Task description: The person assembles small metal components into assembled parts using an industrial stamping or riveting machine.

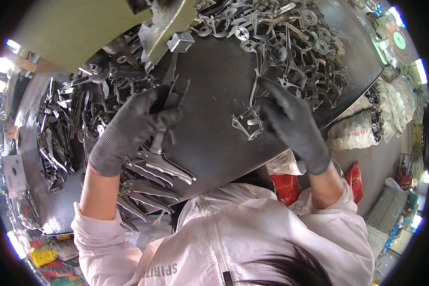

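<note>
My left hand, in a dark grey knitted glove, is closed around slim, flat metal strips whose ends stick up past the fingers. Right below it, hand tools with curved grey metal handles lie stacked along the table's near edge. On the other side, my right hand, gloved alike, pinches a silvery metal frame piece with open cut-outs and a long thin arm. Its fingertips are partly hidden behind the glove. The two hands are apart, over the dark tabletop.
Loose metal parts with round discs heap up at the far right. Dark lever-like pieces pile at the left. A greenish machine plate and a metal block stand at the back. White woven sacks sit beyond the right edge.
</note>
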{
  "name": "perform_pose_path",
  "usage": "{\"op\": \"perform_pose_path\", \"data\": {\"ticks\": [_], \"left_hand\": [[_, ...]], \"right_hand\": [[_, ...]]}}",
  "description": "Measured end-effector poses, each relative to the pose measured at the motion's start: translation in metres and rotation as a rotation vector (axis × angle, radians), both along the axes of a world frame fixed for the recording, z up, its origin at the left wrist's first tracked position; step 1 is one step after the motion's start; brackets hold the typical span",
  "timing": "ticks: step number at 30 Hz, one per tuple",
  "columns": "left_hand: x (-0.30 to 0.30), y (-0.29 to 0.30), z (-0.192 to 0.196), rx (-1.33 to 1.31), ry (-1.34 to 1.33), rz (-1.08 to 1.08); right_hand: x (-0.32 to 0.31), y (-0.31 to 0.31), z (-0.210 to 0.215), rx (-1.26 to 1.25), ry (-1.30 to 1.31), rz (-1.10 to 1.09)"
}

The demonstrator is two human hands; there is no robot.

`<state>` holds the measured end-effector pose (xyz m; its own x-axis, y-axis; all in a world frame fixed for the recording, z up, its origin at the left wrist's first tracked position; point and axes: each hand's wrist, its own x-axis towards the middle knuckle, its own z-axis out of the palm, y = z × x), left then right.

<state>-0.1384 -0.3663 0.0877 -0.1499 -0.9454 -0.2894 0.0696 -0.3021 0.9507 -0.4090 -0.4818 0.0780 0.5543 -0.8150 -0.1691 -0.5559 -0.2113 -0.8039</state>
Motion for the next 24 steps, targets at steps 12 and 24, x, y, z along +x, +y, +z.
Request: {"op": "perform_pose_path", "data": {"ticks": [12, 24], "left_hand": [[0.032, 0.01, -0.036, 0.233, -1.094, 0.123], [0.028, 0.025, -0.036, 0.186, -0.671, 0.447]], "right_hand": [[-0.002, 0.034, -0.056, -0.291, -0.226, -0.21], [0.017, -0.025, -0.048, -0.297, -0.31, -0.127]]}}
